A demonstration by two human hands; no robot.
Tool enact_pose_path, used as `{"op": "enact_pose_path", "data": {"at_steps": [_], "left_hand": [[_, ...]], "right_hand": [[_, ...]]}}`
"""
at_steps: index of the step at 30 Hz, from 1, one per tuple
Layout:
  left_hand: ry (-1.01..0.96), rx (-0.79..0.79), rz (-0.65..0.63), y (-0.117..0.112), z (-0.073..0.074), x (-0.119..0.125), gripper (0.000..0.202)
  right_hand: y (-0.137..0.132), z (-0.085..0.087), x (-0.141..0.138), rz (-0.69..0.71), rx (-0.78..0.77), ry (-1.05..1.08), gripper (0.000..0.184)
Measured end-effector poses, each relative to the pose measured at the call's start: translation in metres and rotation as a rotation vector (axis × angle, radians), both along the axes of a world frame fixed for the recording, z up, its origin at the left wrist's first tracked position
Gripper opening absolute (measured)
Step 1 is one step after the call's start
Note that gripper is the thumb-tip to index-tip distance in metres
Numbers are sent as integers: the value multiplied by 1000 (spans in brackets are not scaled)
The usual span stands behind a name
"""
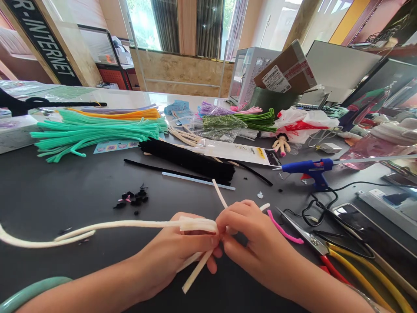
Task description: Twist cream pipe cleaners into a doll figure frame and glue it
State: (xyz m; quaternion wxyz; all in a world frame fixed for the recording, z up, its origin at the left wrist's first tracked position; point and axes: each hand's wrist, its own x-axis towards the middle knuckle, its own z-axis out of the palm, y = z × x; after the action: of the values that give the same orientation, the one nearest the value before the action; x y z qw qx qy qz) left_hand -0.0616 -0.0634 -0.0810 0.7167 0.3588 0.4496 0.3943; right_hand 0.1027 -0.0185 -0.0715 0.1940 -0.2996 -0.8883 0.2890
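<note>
Left hand (174,256) and right hand (257,248) both clenched on white chenille stems (198,224), held over the near part of the dark table (55,191); a slackened grip risking the bundle springing loose, the long left tail (81,228) snagging.

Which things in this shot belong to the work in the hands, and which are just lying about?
In the work: left hand, right hand, cream pipe cleaners.

Lying about: teal pipe cleaners, black pipe cleaners, pink pipe cleaner, glue gun, scissors, small doll.
</note>
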Motion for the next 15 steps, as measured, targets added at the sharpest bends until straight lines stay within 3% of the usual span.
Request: {"op": "enact_pose_path", "data": {"at_steps": [9,15], "left_hand": [[157,45,-76,0,4,0,22],[93,84,-98,0,-5,-1,18]], "right_hand": [[-3,-4,0,-12,115,27,12],[-1,-4,1,19,111,-11,17]]}}
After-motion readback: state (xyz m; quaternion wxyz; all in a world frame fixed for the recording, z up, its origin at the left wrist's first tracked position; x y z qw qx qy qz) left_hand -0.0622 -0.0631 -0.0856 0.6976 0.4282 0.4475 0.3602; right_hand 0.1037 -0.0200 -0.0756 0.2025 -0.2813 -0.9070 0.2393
